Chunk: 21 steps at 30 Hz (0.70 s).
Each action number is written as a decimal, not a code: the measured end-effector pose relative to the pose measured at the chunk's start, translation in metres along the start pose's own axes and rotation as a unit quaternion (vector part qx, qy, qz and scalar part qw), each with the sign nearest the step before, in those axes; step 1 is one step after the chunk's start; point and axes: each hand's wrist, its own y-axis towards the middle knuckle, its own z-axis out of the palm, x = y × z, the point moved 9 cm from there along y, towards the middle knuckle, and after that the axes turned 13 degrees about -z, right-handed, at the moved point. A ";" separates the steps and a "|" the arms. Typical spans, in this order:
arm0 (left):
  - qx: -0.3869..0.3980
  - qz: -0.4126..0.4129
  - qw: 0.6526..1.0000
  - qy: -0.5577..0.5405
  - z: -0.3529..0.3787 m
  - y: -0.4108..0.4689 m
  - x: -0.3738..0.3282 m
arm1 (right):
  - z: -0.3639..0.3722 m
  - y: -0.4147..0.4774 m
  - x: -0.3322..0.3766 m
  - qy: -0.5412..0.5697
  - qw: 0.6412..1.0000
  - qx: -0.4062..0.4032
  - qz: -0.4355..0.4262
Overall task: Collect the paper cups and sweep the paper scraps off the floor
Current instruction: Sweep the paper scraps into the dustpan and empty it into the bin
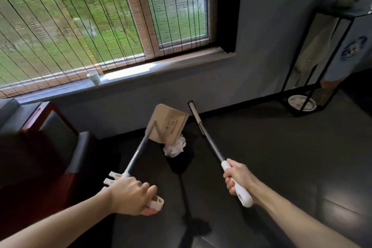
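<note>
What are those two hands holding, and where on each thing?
The left hand holds the beige plastic long-handled dustpan at its handle's top end. The right hand holds the grey metal-shafted broom by its white handle end.

One wide-angle view, worn on the person's head, looks forward and down at the floor beneath a window (the whole room leans), with the left hand and right hand close at the bottom.
</note>
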 end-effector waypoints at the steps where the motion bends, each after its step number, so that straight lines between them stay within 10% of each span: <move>1: 0.010 0.001 1.000 -0.002 0.011 -0.004 -0.012 | 0.000 0.001 -0.003 -0.001 1.000 0.001 0.002; 21: 0.037 -0.050 0.998 0.004 -0.014 0.011 -0.028 | 0.005 0.013 0.015 -0.019 0.998 0.058 -0.010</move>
